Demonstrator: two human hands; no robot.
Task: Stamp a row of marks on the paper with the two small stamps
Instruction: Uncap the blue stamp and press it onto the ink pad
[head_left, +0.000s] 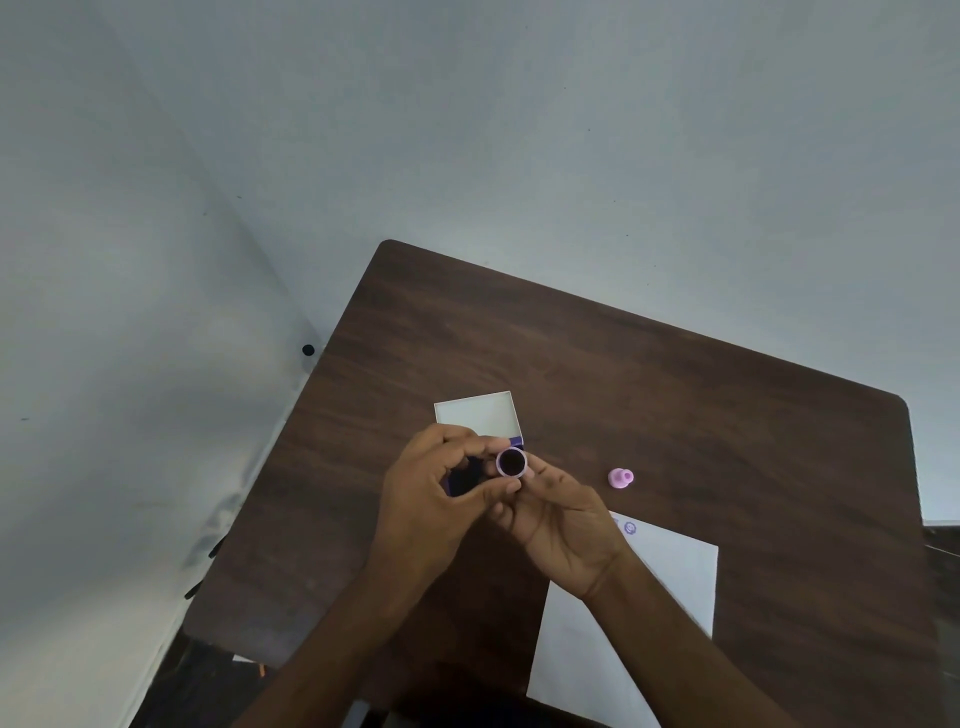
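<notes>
Both my hands meet above the middle of the brown table (649, 374). Between their fingertips is a small round purple stamp (511, 462), its dark inked face turned up toward me. My left hand (431, 483) pinches it from the left and my right hand (561, 519) from below and right. A second, pink stamp (621, 478) lies on its side on the table to the right of my hands. The white paper (670, 571) lies at the near right, partly under my right forearm, with a round purple mark (630, 528) near its top left corner.
An open white box (478, 413) with a purple edge sits on the table just behind my hands; a dark blue thing under my left hand is mostly hidden. Pale walls stand behind and to the left, and the table's left edge is close to the wall.
</notes>
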